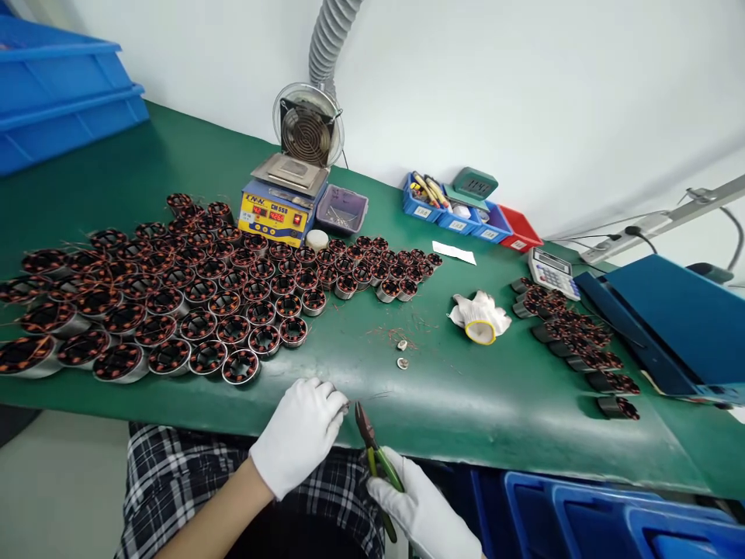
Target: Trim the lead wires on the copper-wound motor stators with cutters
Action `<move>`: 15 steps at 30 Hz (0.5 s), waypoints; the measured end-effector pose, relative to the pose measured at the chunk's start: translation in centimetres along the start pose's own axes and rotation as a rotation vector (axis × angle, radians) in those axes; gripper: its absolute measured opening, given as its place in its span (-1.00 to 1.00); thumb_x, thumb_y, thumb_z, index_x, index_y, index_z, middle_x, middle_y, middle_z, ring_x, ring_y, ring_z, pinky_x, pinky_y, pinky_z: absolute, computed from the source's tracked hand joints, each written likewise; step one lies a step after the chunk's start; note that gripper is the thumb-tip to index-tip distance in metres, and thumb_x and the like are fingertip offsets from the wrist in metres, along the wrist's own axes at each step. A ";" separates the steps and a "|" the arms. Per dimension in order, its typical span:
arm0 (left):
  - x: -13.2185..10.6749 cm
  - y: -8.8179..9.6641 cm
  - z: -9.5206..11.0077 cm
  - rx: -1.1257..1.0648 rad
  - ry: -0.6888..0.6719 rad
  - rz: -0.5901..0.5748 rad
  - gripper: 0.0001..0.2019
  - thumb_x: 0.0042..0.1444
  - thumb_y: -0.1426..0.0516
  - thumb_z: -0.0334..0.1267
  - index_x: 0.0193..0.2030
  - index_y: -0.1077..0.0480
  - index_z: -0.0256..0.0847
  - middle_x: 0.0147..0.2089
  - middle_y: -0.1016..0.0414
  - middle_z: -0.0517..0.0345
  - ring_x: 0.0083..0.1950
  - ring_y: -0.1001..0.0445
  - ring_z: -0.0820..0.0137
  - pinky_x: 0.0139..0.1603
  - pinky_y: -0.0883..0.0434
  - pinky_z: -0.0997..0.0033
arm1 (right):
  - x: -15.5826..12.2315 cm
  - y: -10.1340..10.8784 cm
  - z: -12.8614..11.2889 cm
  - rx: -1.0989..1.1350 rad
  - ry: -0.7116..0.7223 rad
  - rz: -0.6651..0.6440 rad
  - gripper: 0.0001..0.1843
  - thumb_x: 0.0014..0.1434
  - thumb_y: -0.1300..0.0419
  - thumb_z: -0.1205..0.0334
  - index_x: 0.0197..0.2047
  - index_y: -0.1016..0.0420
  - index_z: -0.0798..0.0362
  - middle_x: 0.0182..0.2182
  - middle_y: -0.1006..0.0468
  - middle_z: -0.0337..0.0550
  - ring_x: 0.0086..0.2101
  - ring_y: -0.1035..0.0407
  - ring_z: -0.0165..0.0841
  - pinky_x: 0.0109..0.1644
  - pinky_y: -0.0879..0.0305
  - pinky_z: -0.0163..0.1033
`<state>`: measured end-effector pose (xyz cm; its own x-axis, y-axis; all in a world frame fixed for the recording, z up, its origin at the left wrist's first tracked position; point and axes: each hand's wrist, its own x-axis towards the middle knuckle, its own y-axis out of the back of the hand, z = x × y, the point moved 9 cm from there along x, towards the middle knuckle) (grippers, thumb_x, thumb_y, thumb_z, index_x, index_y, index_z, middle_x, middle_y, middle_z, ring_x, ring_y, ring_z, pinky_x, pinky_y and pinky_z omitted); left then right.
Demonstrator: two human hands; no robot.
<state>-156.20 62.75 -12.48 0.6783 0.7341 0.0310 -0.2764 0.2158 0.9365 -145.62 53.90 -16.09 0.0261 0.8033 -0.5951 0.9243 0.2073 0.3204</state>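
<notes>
In a white glove, my left hand (303, 435) rests over the table's front edge with its fingers curled together. Something small and dark shows at its fingertips; what it is I cannot make out. My right hand (416, 505), also gloved, grips green-handled cutting pliers (368, 431). Their dark jaws point up and away, just right of my left fingertips. Beyond my left hand stand many wire-wound motor stators (241, 366) in metal rings, packed close together. Copper wire scraps (396, 335) and two small pale round pieces (402, 362) lie on the green table ahead.
A solder pot (273, 217) with a lit display stands behind the stators, beside a purple tray (342, 210). Farther right are small parts bins (422, 208), a crumpled white glove (480, 314), a calculator (552, 272) and more stators (582, 334). Blue crates (64, 85) stand at left.
</notes>
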 end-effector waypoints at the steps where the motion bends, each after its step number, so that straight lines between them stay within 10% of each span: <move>1: 0.0 0.0 0.0 -0.007 -0.004 0.003 -0.82 0.16 0.05 -0.37 -0.26 -0.37 -0.17 -0.33 -0.40 0.10 -0.29 -0.34 0.23 -0.30 -0.27 0.22 | 0.1 0.0 -0.2 -0.034 -0.002 0.001 -0.59 0.02 -0.07 0.13 -0.09 -0.43 0.13 -0.23 -0.52 -0.07 -0.17 -0.35 -0.16 -0.04 -0.23 -0.16; 15: -0.2 0.2 -0.1 -0.033 -0.004 0.019 -0.77 0.18 0.09 -0.35 -0.25 -0.38 -0.16 -0.34 -0.38 0.11 -0.30 -0.32 0.28 -0.31 -0.25 0.26 | 0.2 -0.9 -0.7 -0.009 0.014 -0.004 -0.57 0.05 -0.05 0.12 -0.03 -0.41 0.10 -0.15 -0.51 -0.08 -0.11 -0.33 -0.15 0.03 -0.20 -0.14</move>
<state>-156.41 62.72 -12.36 0.6754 0.7357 0.0497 -0.3115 0.2236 0.9236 -146.70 54.31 -15.95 0.0171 0.8100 -0.5861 0.9208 0.2157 0.3250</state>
